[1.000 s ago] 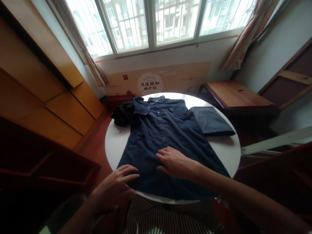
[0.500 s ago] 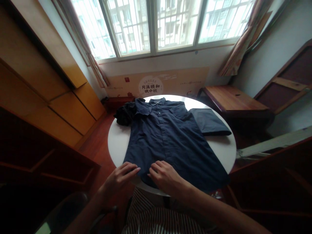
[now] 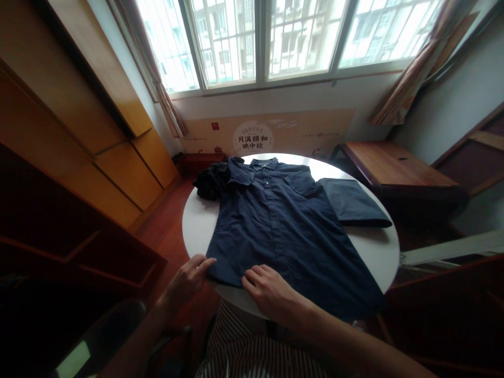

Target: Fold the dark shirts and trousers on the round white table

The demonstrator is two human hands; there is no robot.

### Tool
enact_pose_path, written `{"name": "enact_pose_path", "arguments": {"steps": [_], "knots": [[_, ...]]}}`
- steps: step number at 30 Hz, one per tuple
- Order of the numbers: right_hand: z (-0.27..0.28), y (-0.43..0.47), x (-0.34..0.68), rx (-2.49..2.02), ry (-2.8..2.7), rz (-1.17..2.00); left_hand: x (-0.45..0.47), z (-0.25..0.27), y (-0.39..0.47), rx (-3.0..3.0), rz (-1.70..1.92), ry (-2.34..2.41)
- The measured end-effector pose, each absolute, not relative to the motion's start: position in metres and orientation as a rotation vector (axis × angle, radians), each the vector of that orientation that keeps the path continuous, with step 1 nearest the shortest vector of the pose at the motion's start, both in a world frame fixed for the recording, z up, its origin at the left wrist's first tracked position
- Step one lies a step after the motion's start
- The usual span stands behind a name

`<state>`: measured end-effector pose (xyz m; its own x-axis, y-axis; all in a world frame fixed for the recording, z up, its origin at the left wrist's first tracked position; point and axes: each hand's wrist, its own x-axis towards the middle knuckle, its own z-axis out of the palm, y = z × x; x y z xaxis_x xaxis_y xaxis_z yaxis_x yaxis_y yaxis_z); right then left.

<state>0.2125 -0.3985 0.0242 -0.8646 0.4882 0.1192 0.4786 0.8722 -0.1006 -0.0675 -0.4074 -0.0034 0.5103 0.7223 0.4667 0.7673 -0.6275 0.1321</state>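
Taking the white round table (image 3: pixel 200 220) as a clock with twelve toward the window (image 3: pixel 299 37), the dark blue shirt (image 3: pixel 271 226) lies spread over its middle, collar just before twelve, hem along the near side; the step in hand, as I judge it, is the taking of the hem near its eight o'clock corner; the left hand (image 3: pixel 192 275) is there, thumb and forefinger narrow together and, it seems, pinching this corner; the right hand (image 3: pixel 270 289) is at seven, its fingers bent over the hem, but the thumb is hidden, so I cannot tell whether it grips the cloth; the next move, in my judgement, calls for a sure hold by both hands, so that the hem remains straight.

Around it, a black bundle of cloth (image 3: pixel 212 184) sits at ten, close by the sleeve; a folded dark cloth (image 3: pixel 352 202) lies at two, and whether the shirt overlaps it I cannot tell; both could catch the shirt if it is drawn sideways; farther toward two stands a low wooden table (image 3: pixel 401 163), well apart from the hands, so it hinders nothing.
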Motion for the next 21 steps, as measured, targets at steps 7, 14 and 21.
{"name": "enact_pose_path", "arguments": {"steps": [7,14,21], "knots": [[0.038,-0.392,0.227,-0.65,-2.986,0.223,-0.068,-0.004,-0.417,-2.623,-1.1,-1.613],[0.075,-0.299,0.237,-0.827,-2.769,0.404,-0.078,-0.005,-0.423,-2.797,-1.016,-1.722],[0.052,-0.198,0.194,-1.098,-2.732,0.35,-0.083,0.018,-0.406,-2.782,-0.94,-1.865]]}}
